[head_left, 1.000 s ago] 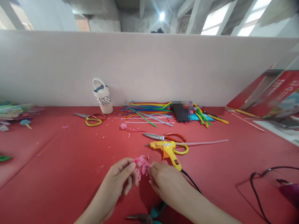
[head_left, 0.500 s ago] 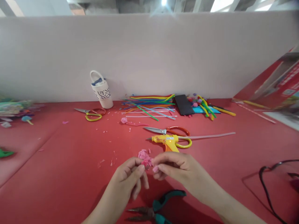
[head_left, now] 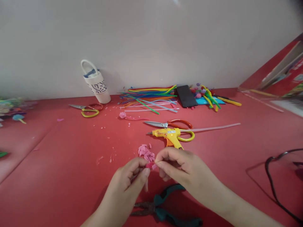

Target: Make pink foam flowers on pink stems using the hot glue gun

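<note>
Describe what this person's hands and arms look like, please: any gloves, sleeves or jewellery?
The left hand and right hand are human, ungloved and without cables or markings that I can see; no ring shows. The forearms, as far as they show, are bare: no sleeve, watch or bracelet.

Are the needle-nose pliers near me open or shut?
Open. The needle-nose pliers have their teal handles spread and a gap between the jaws.

This looks like a craft workspace, the red bench (head_left: 71,157) carrying coloured stems (head_left: 148,97) at twelve o'clock, with a yellow glue gun (head_left: 173,135) lying over scissors (head_left: 157,124) nearer in.
</note>
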### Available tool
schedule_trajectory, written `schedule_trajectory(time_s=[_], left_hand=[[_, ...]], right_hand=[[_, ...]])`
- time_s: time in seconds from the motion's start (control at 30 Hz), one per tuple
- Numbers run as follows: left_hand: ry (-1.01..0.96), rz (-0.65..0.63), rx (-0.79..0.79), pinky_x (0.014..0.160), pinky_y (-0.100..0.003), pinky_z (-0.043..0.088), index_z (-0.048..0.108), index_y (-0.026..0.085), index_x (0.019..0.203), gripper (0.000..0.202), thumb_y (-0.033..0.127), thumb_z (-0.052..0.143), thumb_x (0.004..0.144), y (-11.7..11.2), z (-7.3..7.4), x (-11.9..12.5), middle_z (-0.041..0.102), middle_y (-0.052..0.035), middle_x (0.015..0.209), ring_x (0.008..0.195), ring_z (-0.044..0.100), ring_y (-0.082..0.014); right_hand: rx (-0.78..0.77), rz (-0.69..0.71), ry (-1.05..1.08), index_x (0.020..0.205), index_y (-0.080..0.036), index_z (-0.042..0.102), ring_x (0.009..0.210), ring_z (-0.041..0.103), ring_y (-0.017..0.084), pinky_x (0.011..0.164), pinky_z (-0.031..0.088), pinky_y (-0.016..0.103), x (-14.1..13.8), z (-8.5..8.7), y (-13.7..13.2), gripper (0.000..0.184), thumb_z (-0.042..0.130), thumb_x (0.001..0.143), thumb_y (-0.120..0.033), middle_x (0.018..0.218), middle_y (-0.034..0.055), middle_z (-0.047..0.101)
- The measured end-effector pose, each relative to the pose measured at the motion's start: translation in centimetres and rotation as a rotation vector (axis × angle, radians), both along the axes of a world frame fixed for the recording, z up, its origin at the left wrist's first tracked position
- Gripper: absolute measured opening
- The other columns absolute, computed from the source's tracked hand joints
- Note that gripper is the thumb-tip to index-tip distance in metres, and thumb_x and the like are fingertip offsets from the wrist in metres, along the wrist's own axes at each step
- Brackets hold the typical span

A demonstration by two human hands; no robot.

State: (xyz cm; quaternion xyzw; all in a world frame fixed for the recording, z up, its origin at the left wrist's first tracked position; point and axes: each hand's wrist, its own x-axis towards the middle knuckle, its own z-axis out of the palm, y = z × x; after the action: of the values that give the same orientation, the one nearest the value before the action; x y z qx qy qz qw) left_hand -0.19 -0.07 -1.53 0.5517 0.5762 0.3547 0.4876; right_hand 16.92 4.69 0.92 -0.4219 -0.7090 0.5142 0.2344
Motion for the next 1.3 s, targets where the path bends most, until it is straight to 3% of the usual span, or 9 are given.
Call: schedule_trajectory(time_s=[0.47,0.67,0.83,1.03,1.3], left_hand=[[-0.019,0.001,-0.025,0.049,-0.019,0.037,0.058,0.022,0.087,0.015,0.033,0.048,0.084,-0.17,0.14,0.28,0.049,0.0052,0.059,0.051,0.043,-0.0098],[-0.041,0.01,0.013,0.052,-0.019,0.04,0.059,0.023,0.086,0.013,0.031,0.05,0.084,-0.2,-0.05,0.35,0.053,0.0042,0.063,0.054,0.047,-0.01],[-0.053,0.016,-0.044,0.046,-0.018,0.039,0.059,0.023,0.092,0.019,0.035,0.046,0.086,-0.35,-0.33,0.28,0.054,0.0038,0.063,0.051,0.046,-0.0098],[0.049,-0.005,0.103,0.065,-0.022,0.046,0.063,0.023,0.086,0.015,0.027,0.05,0.083,-0.11,-0.12,0.25,0.064,0.0004,0.077,0.07,0.057,-0.0145],[0.098,0.066,0.141,0.063,-0.023,0.045,0.068,0.022,0.079,0.014,0.024,0.053,0.079,0.13,0.61,0.74,0.066,-0.0007,0.073,0.067,0.059,-0.016]], right_hand=[[0.092,-0.024,-0.066,0.077,-0.022,0.054,0.056,0.058,0.009,0.054,0.043,0.019,-0.19,-0.23,-0.15,0.013,0.045,0.082,-0.015,0.063,-0.0055,0.059],[0.176,-0.041,-0.096,0.074,-0.022,0.054,0.061,0.059,0.009,0.06,0.043,0.018,-0.27,0.08,-0.41,0.013,0.048,0.083,-0.014,0.067,-0.0051,0.061],[0.192,-0.04,-0.123,0.074,-0.021,0.054,0.062,0.059,0.01,0.057,0.042,0.018,-0.39,0.18,-0.52,0.014,0.047,0.083,-0.013,0.067,-0.0047,0.062],[0.197,-0.064,-0.135,0.072,-0.021,0.053,0.06,0.057,0.01,0.054,0.04,0.018,-0.58,0.22,-0.7,0.014,0.049,0.083,-0.014,0.067,-0.0044,0.063],[0.191,-0.061,-0.115,0.071,-0.021,0.054,0.063,0.06,0.012,0.053,0.042,0.019,-0.88,0.11,-0.76,0.015,0.047,0.082,-0.013,0.067,-0.0019,0.063]])
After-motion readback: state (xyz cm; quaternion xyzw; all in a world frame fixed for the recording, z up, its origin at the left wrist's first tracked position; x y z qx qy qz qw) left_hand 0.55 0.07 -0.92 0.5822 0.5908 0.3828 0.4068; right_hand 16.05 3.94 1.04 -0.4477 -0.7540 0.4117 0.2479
